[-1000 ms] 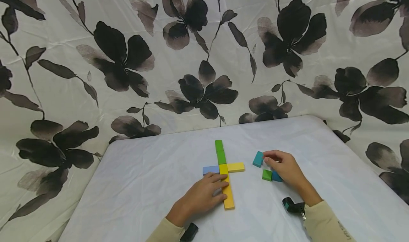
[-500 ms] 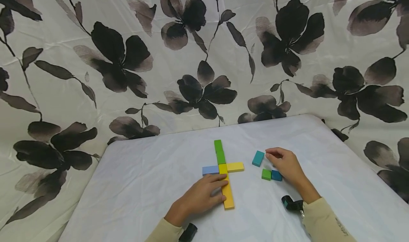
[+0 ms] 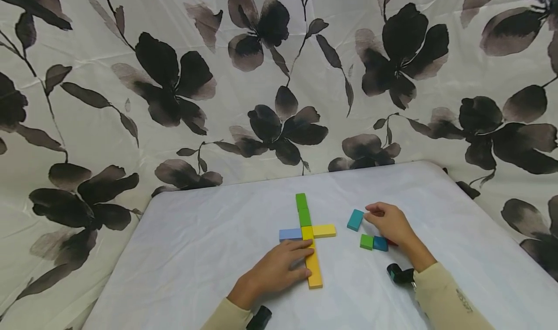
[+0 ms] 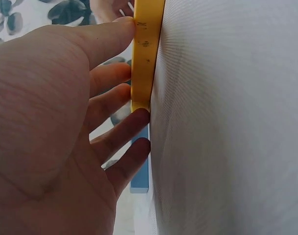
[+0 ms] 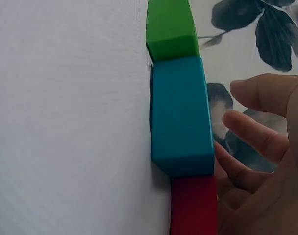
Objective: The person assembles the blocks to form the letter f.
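My left hand [image 3: 276, 268] rests on a long yellow block [image 3: 315, 275], its thumb [image 4: 107, 41] and fingertips along the block's side in the left wrist view. Past its top end a line of green blocks [image 3: 304, 216] continues away from me. A light blue block [image 3: 290, 234] sits to the left and a shorter yellow block [image 3: 324, 230] to the right, forming a cross shape. My right hand [image 3: 394, 228] hovers beside a teal block [image 3: 355, 220], thumb and fingers apart with nothing between them. Below it lie a small green block [image 3: 366, 242], a blue block [image 5: 181, 115] and a partly hidden red block [image 5: 193, 205].
A white cloth covers the table [image 3: 209, 223]. Behind it hangs a floral-patterned curtain [image 3: 244, 87]. Black wrist-worn devices [image 3: 400, 275] show at both sleeves.
My right hand has let go of the teal block and drawn slightly away to the right. A bit of the red block now shows under it. My left hand stays on the long yellow block.
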Demonstrator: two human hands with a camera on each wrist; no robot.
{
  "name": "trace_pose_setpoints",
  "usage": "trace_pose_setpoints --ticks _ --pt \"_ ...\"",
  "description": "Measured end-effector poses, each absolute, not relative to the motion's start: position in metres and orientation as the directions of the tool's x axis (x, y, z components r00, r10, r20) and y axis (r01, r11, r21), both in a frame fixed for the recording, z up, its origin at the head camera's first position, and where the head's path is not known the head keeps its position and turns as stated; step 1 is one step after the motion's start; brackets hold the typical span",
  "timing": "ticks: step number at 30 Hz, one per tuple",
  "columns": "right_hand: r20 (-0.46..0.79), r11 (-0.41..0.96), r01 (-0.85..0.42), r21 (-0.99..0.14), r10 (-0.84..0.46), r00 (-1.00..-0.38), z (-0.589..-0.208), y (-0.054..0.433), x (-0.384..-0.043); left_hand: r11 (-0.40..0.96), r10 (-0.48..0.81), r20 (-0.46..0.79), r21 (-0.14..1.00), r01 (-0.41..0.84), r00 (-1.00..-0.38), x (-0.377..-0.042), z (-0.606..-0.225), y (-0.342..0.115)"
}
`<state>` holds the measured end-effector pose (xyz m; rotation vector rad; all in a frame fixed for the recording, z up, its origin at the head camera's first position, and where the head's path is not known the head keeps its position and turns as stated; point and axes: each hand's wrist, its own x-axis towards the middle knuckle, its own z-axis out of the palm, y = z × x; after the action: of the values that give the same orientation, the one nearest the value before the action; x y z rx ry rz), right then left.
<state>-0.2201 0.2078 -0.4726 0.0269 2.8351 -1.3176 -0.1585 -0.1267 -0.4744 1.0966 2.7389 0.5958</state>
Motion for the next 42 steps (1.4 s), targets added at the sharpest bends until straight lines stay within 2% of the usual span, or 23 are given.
trace_pose_setpoints --ticks 14,23,33,42 --pt "-0.137 0.747 0.028 -0.664 -0.084 -0.987 -0.459 0.207 -0.228 0.661 0.681 0.016 0.417 0.624 -0.732 -0.159 -0.473 -0.125" --pt "-0.087 0.793 -0.023 -0.608 -0.096 -0.992 -0.463 0.207 -0.229 0.651 0.690 0.029 0.411 0.638 -0.723 -0.162 -0.476 -0.123" --pt "-0.073 0.778 -0.024 -0.628 -0.090 -0.993 -0.467 0.204 -0.230 0.651 0.691 0.024 0.412 0.637 -0.722 -0.163 -0.479 -0.125" --pt "-0.063 0.691 -0.035 -0.722 -0.115 -0.991 -0.467 0.196 -0.230 0.657 0.683 0.034 0.408 0.634 -0.729 -0.163 -0.479 -0.127"
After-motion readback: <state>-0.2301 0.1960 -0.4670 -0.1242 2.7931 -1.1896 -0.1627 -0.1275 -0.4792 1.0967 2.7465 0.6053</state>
